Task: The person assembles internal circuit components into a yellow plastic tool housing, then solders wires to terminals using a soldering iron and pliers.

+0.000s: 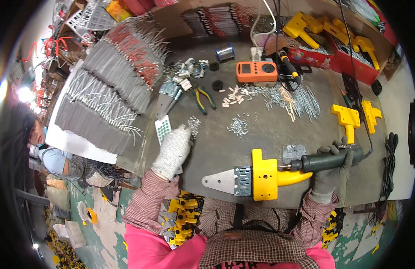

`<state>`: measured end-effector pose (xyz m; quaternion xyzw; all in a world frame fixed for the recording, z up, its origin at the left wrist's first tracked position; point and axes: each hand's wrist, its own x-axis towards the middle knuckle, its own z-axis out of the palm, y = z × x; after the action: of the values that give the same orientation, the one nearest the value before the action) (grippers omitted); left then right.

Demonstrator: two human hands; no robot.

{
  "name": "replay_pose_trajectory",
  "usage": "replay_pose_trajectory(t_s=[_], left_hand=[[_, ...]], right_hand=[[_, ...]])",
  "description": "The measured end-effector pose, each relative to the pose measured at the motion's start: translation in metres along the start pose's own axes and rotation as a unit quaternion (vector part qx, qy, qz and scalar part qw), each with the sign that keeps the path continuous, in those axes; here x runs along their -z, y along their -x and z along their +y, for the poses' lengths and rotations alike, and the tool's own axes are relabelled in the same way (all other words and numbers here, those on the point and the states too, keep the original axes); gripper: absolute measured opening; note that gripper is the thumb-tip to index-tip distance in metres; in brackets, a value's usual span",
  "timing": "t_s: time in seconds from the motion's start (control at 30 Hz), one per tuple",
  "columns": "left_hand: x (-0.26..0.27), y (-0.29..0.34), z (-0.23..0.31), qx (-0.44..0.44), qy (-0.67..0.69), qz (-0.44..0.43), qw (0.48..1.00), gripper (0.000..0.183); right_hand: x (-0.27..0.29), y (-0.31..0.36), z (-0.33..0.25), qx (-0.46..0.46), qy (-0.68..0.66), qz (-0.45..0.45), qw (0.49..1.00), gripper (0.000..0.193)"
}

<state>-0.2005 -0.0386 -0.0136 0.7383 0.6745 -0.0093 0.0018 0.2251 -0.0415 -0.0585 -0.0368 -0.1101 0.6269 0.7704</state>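
Observation:
My right hand [326, 175], in a grey glove, is wrapped round a dark electric screwdriver [328, 159]. The screwdriver lies level, its bit reaching left to the yellow plastic housing [265, 177] of a tool with a pistol-like handle. From that housing a slotted metal bracket and a flat pointed metal plate [218, 182] stick out to the left. My left hand [174, 150], in a pale glove, has its fingers drawn together at a small pile of screws [193, 125]; whether a screw is between them is hidden. A white card with green dots [162, 127] lies beside this hand.
Another screw pile [238, 127], green-handled pliers [203, 99] and an orange meter [257, 71] lie on the grey table. Stacked grey plates with wires [113, 85] fill the left. Yellow housings [346, 117] lie at right, more in red boxes [355, 62] behind. A person [55, 157] is at far left.

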Motion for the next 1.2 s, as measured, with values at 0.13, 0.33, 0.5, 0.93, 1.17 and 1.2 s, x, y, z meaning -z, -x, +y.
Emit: replay_pose_trajectory(t_s=[0.13,0.33,0.5,0.93,1.17,1.2], left_hand=[[-0.011,-0.001,-0.006,0.022,-0.007,0.060,0.998,0.025],[-0.010,0.050,0.113,-0.070,0.428,0.095,0.896,0.023],[-0.039,0.058,0.130,-0.058,0.434,0.101,0.893,0.023],[-0.030,0.052,0.130,-0.100,0.498,0.078,0.858,0.020],[-0.029,0.051,0.124,-0.107,0.479,0.044,0.870,0.021],[-0.028,0.051,0.124,-0.107,0.474,0.044,0.873,0.022]], right_hand=[[-0.008,0.001,0.010,-0.010,-0.026,0.023,0.999,0.047],[-0.009,0.004,0.008,-0.018,-0.021,0.034,0.999,0.050],[-0.004,0.004,0.005,-0.039,-0.046,0.041,0.997,0.039],[-0.005,0.002,0.012,-0.024,-0.059,0.001,0.998,0.032],[-0.005,0.000,0.014,-0.024,-0.063,-0.024,0.997,0.033],[-0.004,0.000,0.014,-0.023,-0.070,-0.022,0.997,0.033]])
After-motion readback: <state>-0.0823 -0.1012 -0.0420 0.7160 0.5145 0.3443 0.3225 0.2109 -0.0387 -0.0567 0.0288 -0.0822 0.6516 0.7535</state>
